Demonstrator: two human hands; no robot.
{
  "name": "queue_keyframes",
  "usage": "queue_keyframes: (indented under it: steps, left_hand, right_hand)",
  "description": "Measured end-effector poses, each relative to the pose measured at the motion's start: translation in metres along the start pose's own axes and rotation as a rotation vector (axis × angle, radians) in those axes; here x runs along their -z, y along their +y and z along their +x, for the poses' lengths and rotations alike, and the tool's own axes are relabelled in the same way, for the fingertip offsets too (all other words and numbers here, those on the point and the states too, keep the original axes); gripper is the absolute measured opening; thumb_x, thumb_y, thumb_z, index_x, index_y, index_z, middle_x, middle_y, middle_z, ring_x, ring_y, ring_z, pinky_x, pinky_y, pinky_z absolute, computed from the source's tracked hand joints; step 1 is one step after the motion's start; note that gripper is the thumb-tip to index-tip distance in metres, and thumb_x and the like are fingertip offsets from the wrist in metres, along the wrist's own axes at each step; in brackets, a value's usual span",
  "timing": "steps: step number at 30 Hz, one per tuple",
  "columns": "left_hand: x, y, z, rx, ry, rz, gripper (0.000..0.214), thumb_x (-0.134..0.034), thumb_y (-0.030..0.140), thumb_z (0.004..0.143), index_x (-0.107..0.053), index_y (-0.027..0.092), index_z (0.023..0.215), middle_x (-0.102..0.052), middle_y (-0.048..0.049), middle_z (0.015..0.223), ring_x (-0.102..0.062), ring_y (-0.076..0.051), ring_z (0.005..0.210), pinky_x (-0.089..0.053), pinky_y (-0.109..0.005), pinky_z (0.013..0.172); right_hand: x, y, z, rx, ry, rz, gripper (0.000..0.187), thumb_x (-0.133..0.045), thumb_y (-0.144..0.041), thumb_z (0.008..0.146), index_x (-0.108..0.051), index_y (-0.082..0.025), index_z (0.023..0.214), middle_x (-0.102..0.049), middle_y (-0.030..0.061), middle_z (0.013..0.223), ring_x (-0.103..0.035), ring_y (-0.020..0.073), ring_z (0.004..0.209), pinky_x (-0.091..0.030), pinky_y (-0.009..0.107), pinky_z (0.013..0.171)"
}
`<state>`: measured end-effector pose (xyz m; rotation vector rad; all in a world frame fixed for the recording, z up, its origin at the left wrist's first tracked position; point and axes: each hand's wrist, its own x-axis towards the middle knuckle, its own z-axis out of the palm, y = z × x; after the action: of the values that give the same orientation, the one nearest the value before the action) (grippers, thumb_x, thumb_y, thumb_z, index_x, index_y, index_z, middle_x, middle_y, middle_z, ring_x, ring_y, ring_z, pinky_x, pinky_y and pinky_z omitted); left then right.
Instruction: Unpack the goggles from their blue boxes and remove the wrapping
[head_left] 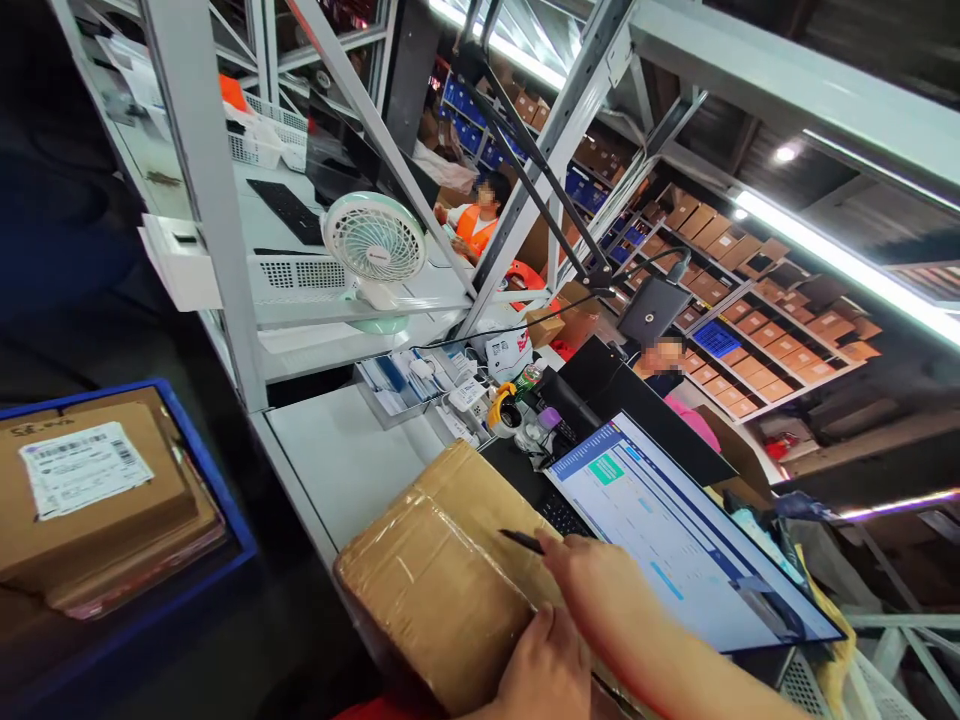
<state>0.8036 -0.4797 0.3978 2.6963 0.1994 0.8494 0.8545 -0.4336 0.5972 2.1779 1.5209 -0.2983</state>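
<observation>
A brown cardboard box, wrapped in clear tape, lies on the white workbench in front of me. My left hand is closed over the box's near edge. My right hand rests on the box's top at its right side, pinching a black pen whose tip lies on the cardboard. My right forearm runs off to the lower right, just below the monitor.
A lit monitor and a black keyboard stand right of the box. Behind are a tape roll, a tray of small supplies and a white desk fan. A blue crate at left holds labelled parcels. Two co-workers sit beyond, before carton shelves.
</observation>
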Motion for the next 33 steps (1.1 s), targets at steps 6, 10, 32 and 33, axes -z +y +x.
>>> queue_keyframes:
  steps: [6,10,32,33]
  left_hand:
    - [0.047,-0.015,0.011,-0.210,0.360,0.116,0.039,-0.064,0.044,0.087,-0.049,0.020,0.060,-0.053,-0.0012,0.050,-0.048,-0.017,0.055,-0.024,-0.030,0.048]
    - [0.064,-0.017,0.009,-0.207,0.560,0.066,0.036,-0.060,0.025,0.087,-0.041,0.021,0.058,-0.044,0.0013,0.046,-0.042,-0.015,0.051,-0.015,-0.033,0.047]
    - [0.121,-0.038,0.029,-0.183,-0.346,-0.113,0.035,-0.066,0.052,0.086,-0.061,0.017,0.093,-0.065,-0.0052,0.091,-0.059,-0.024,0.090,-0.051,-0.036,0.078]
    - [0.121,-0.045,0.035,-0.174,-0.391,-0.114,0.037,-0.067,0.053,0.086,-0.061,0.017,0.094,-0.065,-0.0056,0.093,-0.059,-0.024,0.092,-0.051,-0.036,0.080]
  right_hand:
    - [-0.022,0.050,-0.008,-0.023,0.236,0.602,0.037,-0.037,-0.036,0.103,-0.069,-0.021,0.112,-0.075,0.0037,0.084,-0.070,0.0201,0.076,-0.051,0.029,0.069]
    - [-0.066,0.058,0.004,-0.092,0.298,0.749,0.036,-0.046,-0.041,0.098,-0.064,-0.017,0.118,-0.073,0.0097,0.105,-0.068,0.0240,0.096,-0.052,0.034,0.084]
    - [-0.117,0.070,0.045,0.013,0.179,1.285,0.027,-0.061,-0.036,0.086,-0.060,-0.016,0.104,-0.053,-0.0041,0.075,-0.047,0.0122,0.063,-0.038,0.024,0.060]
    - [-0.119,0.075,0.049,-0.003,0.123,1.377,0.032,-0.058,-0.042,0.087,-0.058,-0.016,0.106,-0.050,-0.0054,0.072,-0.042,0.0106,0.057,-0.035,0.023,0.055]
